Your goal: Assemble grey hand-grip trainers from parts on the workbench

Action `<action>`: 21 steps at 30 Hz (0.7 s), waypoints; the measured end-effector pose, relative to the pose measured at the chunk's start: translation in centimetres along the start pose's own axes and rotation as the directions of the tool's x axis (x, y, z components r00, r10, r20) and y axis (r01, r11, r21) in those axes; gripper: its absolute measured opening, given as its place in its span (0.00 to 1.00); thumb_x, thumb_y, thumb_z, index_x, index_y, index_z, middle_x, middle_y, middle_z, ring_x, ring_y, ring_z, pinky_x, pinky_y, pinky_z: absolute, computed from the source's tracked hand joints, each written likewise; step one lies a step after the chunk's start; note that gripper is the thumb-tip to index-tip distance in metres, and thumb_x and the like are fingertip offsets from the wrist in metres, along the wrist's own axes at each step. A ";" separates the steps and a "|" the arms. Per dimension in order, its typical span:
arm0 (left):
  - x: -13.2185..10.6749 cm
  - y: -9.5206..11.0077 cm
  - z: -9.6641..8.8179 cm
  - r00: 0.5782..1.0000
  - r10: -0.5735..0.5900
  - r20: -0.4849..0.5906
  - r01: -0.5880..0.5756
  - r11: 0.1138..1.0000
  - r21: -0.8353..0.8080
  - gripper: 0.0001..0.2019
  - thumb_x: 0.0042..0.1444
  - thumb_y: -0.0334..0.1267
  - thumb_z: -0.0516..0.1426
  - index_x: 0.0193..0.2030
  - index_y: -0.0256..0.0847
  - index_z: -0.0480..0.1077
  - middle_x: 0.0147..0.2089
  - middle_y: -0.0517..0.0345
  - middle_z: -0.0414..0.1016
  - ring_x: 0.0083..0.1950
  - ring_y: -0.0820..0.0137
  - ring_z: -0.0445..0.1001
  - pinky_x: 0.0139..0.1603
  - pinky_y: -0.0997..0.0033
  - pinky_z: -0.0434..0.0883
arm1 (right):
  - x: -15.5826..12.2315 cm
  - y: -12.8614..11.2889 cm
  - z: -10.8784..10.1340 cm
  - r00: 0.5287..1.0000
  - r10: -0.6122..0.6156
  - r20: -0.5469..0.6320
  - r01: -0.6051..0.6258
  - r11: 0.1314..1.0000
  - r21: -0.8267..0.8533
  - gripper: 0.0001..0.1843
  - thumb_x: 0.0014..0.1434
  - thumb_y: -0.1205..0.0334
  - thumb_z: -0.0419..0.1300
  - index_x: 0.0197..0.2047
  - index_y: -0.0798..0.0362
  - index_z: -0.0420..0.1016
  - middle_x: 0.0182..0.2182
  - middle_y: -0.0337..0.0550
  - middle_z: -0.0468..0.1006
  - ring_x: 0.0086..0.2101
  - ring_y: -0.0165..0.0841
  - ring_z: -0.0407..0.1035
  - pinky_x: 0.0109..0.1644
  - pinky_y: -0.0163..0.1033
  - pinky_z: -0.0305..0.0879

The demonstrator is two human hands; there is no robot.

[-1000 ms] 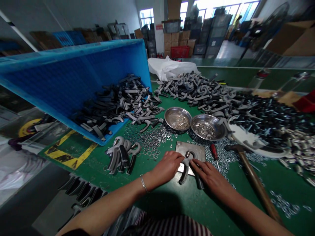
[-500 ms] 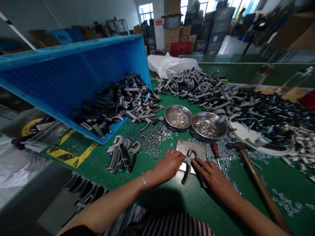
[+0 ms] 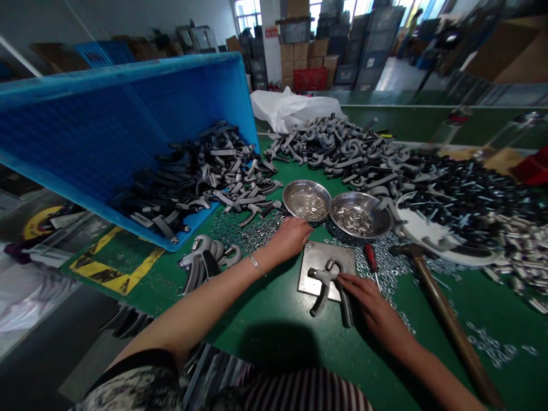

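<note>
Steel plate [image 3: 342, 257] under the grey hand gripper [image 3: 320, 299]: keep your right hand [image 3: 368, 302] steadying it, fingers resting on the handle, not clamped; left hand [image 3: 289, 240] curled near the washers [image 3: 252, 228], hold unclear.

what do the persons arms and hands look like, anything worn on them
The left hand and right hand are bare, with no gloves, and both forearms are uncovered. A thin silver bangle circles the left wrist. A dark sleeve ends on the left upper arm, and a striped top shows at the bottom of the view.
</note>
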State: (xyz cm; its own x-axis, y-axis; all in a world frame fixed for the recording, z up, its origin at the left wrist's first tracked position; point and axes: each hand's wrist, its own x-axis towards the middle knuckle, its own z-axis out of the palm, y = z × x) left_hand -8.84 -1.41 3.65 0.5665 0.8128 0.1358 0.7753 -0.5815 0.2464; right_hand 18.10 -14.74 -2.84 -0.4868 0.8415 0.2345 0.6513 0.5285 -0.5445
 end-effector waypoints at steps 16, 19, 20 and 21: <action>6.8 -2.8 2.0 0.995 -0.089 0.043 0.084 0.990 0.109 0.15 0.66 0.30 0.49 0.48 0.33 0.78 0.49 0.41 0.77 0.54 0.57 0.72 0.59 0.56 0.66 | 2.2 -1.0 -1.3 0.957 -0.166 0.240 0.228 0.938 -0.262 0.32 0.64 0.77 0.45 0.69 0.54 0.60 0.62 0.56 0.70 0.49 0.44 0.71 0.53 0.53 0.74; 8.5 -3.2 2.0 0.983 -0.161 0.089 0.151 0.982 0.111 0.14 0.65 0.27 0.50 0.47 0.28 0.77 0.50 0.36 0.76 0.55 0.56 0.73 0.59 0.56 0.67 | 1.5 0.0 -2.2 0.982 -0.086 0.166 0.100 0.992 -0.083 0.32 0.66 0.74 0.43 0.70 0.47 0.59 0.64 0.52 0.68 0.58 0.40 0.67 0.61 0.51 0.68; 9.3 -3.4 2.1 0.976 -0.186 0.111 0.174 0.979 0.107 0.14 0.64 0.26 0.50 0.47 0.28 0.77 0.50 0.36 0.76 0.55 0.56 0.74 0.58 0.57 0.68 | 0.9 0.6 -2.7 0.991 -0.038 0.126 0.044 0.998 -0.051 0.30 0.66 0.73 0.43 0.69 0.46 0.60 0.64 0.51 0.67 0.60 0.40 0.66 0.62 0.51 0.67; 10.0 -3.6 2.2 0.968 -0.209 0.135 0.197 0.975 0.099 0.13 0.64 0.26 0.52 0.46 0.27 0.77 0.49 0.36 0.77 0.54 0.57 0.75 0.57 0.58 0.69 | 0.1 1.2 -3.4 0.997 0.019 0.078 -0.015 0.998 -0.053 0.28 0.67 0.70 0.44 0.68 0.46 0.61 0.63 0.51 0.68 0.60 0.40 0.66 0.62 0.51 0.67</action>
State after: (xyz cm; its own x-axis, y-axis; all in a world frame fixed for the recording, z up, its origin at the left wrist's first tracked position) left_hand -5.32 8.70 2.04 0.4240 0.9043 -0.0498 0.8955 -0.4103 0.1723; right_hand 20.78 -13.61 -0.69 -0.5185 0.8399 0.1606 0.6884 0.5214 -0.5043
